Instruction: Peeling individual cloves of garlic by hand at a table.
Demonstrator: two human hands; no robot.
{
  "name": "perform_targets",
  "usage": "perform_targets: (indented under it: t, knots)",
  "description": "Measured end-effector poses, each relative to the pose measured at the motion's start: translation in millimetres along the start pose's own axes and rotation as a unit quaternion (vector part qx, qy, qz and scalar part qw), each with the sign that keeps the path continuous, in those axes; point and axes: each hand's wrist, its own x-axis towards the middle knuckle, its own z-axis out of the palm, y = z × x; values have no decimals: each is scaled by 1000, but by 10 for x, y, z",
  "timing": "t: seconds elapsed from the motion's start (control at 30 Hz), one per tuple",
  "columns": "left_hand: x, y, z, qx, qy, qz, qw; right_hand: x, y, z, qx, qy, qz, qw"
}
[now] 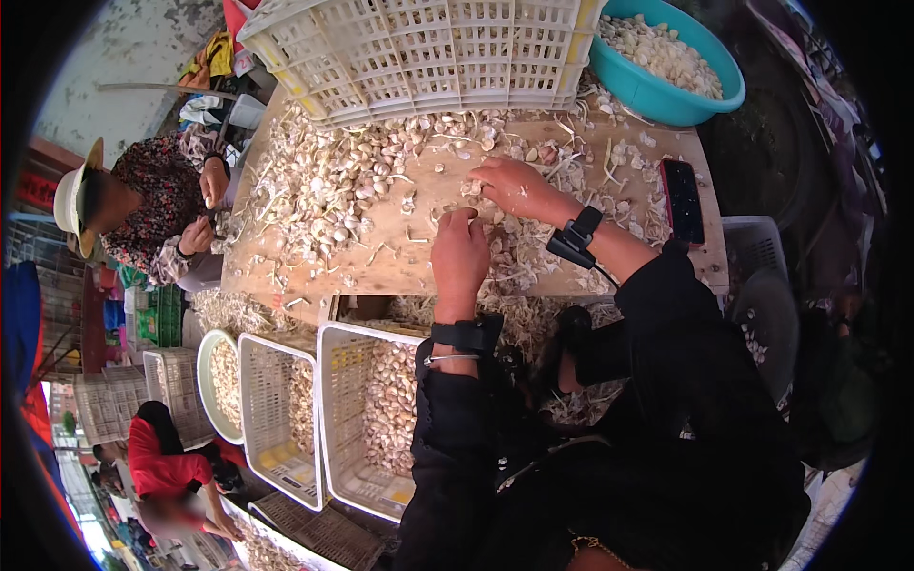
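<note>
Both hands are over a wooden board (407, 264) strewn with garlic cloves, dry stems and papery skins. My right hand (520, 187) has its fingertips on a few garlic cloves (471, 187) near the board's middle; whether it grips them is unclear. Just below and to its left, my left hand (460, 250) is palm down with bent fingers, close to bits of garlic; its fingertips are partly hidden. A large heap of garlic cloves (343, 178) spreads over the left of the board. Skins and stems lie beneath and around my right wrist.
A white plastic crate (428, 61) stands at the board's far edge, beside a turquoise basin (668, 107) of peeled cloves. A phone (683, 202) lies at right. Crates of garlic (389, 407) stand below left. A person in a hat (153, 193) handles garlic at left; another person (168, 464) bends lower left.
</note>
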Motion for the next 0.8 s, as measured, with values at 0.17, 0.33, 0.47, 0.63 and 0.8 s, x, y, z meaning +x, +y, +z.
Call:
perform_targets:
  t: [0.17,0.33,0.47,0.63,0.8]
  knots:
    - [142,216,-5,-371,-14,-62,926,-263,-329,-475,41,33,46,998]
    - [101,312,6,-308,-24,-24,951,-395,-591,-567,-20,31,22,999]
    - [101,206,-8,-293,-40,-39,954,-490,-549,-535,75,53,-3,996]
    - [182,119,-26,-109,131,-17,985,-630,-452,-604,435,-20,162,886]
    - [0,297,58,-580,-133,-130,793,-692,-469,-604,390,33,212,895]
